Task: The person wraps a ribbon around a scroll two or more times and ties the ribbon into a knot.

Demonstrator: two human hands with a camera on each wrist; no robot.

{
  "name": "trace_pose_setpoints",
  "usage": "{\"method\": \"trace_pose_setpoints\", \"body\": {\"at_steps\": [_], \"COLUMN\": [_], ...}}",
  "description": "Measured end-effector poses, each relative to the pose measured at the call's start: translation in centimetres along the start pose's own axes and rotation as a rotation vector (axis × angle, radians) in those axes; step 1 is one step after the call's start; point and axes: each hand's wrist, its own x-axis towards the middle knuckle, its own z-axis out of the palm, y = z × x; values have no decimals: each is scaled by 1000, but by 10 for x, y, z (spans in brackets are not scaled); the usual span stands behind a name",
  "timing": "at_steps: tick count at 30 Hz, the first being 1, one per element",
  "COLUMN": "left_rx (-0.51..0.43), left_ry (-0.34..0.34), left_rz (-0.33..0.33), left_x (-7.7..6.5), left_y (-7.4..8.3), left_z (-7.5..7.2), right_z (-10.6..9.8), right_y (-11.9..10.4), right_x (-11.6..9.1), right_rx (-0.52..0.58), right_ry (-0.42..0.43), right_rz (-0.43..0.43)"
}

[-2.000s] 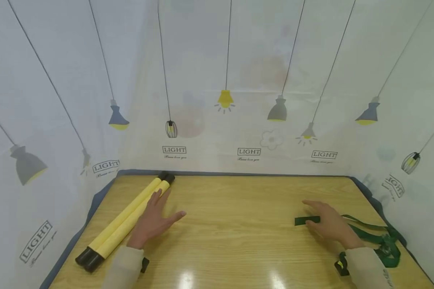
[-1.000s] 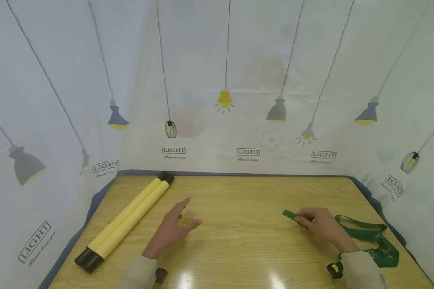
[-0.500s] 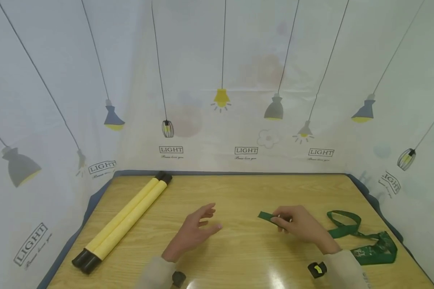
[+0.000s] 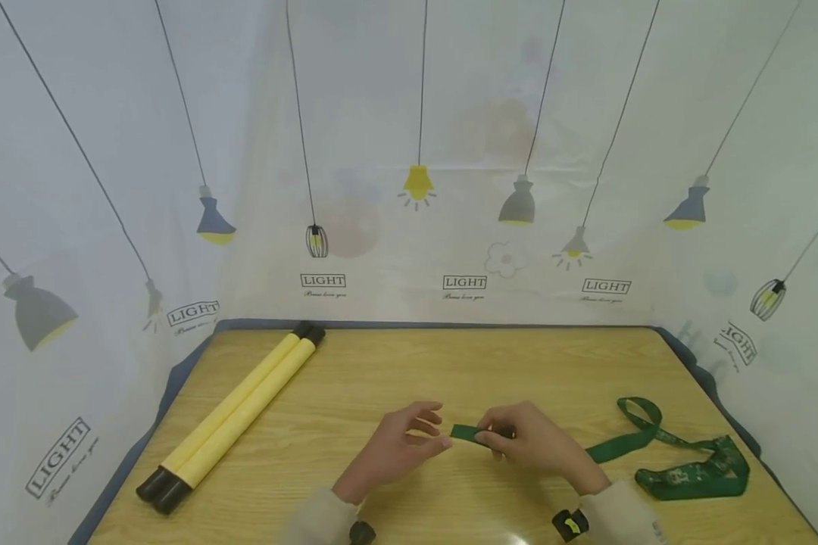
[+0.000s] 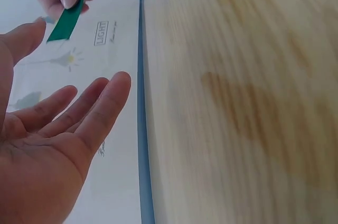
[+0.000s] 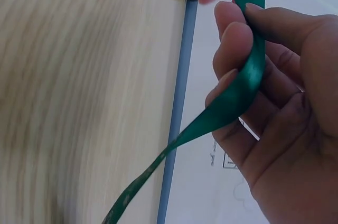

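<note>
A long green ribbon, glossy and printed in places, trails over the right side of the table. My right hand (image 4: 532, 443) pinches it near one end between thumb and fingers, and a short cut tip sticks out toward the left. In the right wrist view the ribbon (image 6: 232, 97) runs across the curled fingers and twists away downward. My left hand (image 4: 395, 446) faces that tip with thumb and fingers spread. The left wrist view shows the left palm (image 5: 42, 171) holding nothing, a gap apart from the ribbon (image 5: 66, 26).
Two yellow tubes (image 4: 252, 412) with black ends lie side by side, slanting along the table's left. The rest of the ribbon lies in a loose heap (image 4: 695, 481) at the right. A white curtain (image 4: 382, 303) printed with lamps encloses the wooden table (image 4: 409, 363) at back and sides.
My right hand has picked up the ribbon's end and carried it left to the middle, pulling out the ribbon behind it. My left hand has moved right, away from the tubes, toward the tip.
</note>
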Motion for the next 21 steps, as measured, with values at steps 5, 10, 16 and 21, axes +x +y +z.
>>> {"method": "trace_pose_setpoints", "body": {"at_steps": [5,10,16,21], "left_rx": [34,97,69,81], "left_ry": [-20,-7,-23,-13], "left_rz": [61,119,89,55], "left_x": [1,0,-3,-4], "left_y": [3,5,6,7], "left_z": [9,12,13,9], "right_z": [10,17,21,22], "right_y": [-11,-16,-13,-8], "right_x": [3,4,4,3], "right_rx": [31,53,71,110], "right_ry": [-52,-77,-80,-126], "right_rz": [-4,2,-5,8]}}
